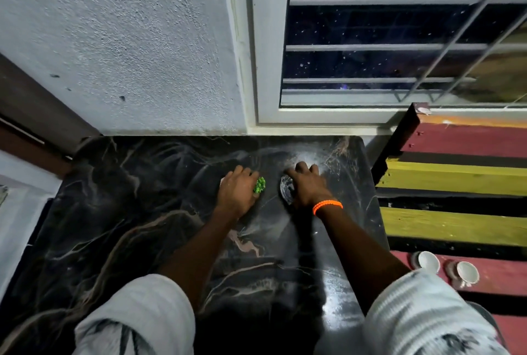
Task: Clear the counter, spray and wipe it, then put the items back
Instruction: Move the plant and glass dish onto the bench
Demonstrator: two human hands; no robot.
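The black marble counter (142, 212) with pale veins fills the middle of the view and looks wet and streaked near the far right. My left hand (238, 193) rests on the counter, closed around a small bright green bumpy object (259, 185) that pokes out beside the thumb. My right hand (309, 185), with an orange bracelet at the wrist, lies over a small clear glass object (286, 188) standing on the counter; most of the glass is hidden under the palm. The two hands are close together near the far right part of the counter.
A rough white wall (128, 41) and a barred window (399, 41) stand behind the counter. To the right is a red, yellow and black striped wooden bench (456, 178) with two white shells (445, 267) on it. A brown frame (34, 121) runs along the left.
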